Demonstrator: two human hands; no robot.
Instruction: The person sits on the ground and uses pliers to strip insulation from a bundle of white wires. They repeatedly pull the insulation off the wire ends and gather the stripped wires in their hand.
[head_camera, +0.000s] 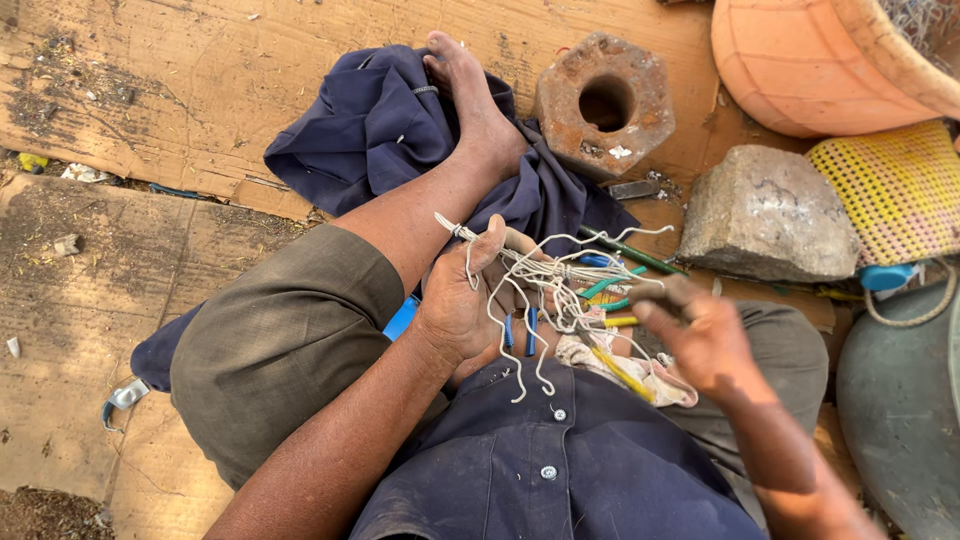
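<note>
I sit on flattened cardboard with one bare leg stretched out. My left hand is closed around a bundle of bent white wires whose ends curl out above my lap. My right hand, blurred, pinches strands at the right side of the same bundle. Under the wires lie small tools with blue, green and yellow handles and a pale rag. My foot rests on a dark blue cloth.
A rusty hexagonal metal block with a hole and a grey stone lie beyond my lap. An orange plastic tub, a yellow woven mat and a grey-green vessel stand at the right. A metal clamp lies at the left.
</note>
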